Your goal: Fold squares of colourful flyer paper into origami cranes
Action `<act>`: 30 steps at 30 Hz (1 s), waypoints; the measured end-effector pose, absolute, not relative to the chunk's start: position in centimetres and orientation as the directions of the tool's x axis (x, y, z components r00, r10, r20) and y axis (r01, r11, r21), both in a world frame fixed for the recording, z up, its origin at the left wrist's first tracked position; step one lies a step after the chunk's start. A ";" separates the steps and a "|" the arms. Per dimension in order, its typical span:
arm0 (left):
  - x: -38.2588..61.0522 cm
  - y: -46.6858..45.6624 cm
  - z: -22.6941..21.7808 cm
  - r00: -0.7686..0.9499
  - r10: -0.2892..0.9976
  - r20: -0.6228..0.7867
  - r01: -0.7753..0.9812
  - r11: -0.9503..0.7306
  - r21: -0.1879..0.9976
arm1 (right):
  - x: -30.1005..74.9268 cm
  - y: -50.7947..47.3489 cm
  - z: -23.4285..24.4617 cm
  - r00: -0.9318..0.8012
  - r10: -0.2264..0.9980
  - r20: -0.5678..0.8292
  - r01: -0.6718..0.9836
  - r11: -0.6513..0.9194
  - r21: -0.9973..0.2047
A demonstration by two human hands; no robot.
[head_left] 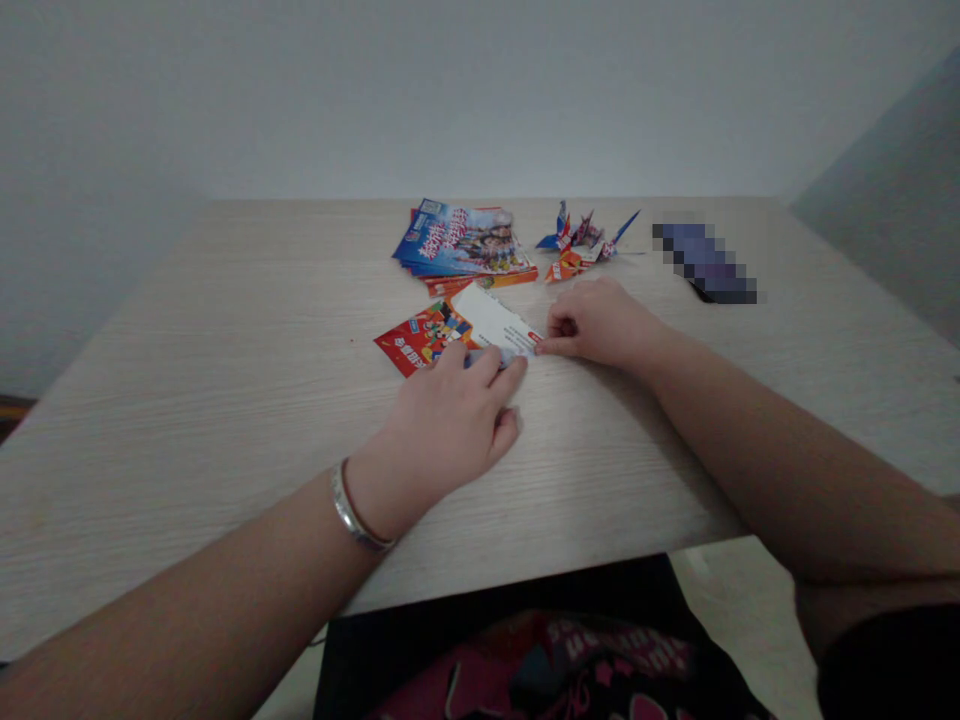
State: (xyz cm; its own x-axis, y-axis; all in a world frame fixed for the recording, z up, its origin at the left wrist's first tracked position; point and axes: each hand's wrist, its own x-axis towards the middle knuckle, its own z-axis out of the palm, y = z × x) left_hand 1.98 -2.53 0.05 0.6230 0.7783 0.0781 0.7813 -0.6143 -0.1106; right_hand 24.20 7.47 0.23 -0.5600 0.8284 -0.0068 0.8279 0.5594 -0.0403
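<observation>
Pale wood-grain laminate covers the broad rectangular counter (247,430), whose far edge meets a grey wall and whose near edge lies before the person's lap. Both hands rest near mid-counter: the left hand (450,415) lies palm down with fingers extended, pressing the folded red-and-white printed paper sheet (499,325); the right hand (592,320) is curled, its thumb at the sheet's right tip, though whether it pinches the paper cannot be told. Judged by its layers, the sheet is only partly folded, with shaping left. Just beyond it, a fanned stack of glossy blue-and-orange leaflets (469,240) remains flat and unfolded. Right of the stack, near a dark, pixelated phone-like slab (705,262), stand finished pointed paper figures in orange, blue and white (568,262), overlapping and hard to count. Open room for turning the sheet extends leftward and toward the near edge; the stack limits movement away from the person.
</observation>
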 end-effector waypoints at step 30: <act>1.7 -2.0 0.6 0.660 0.749 0.067 0.750 -0.650 -0.121 | 23.1 6.2 -0.6 -0.471 0.882 -0.013 0.803 0.422 -0.421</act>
State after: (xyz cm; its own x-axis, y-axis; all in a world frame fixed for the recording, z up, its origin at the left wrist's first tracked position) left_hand 1.68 -2.00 0.56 0.6595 0.7487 0.0671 0.7502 -0.6501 -0.1206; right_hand 23.14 6.25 -0.64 -0.4707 0.8822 -0.0126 0.8027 0.4222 -0.4212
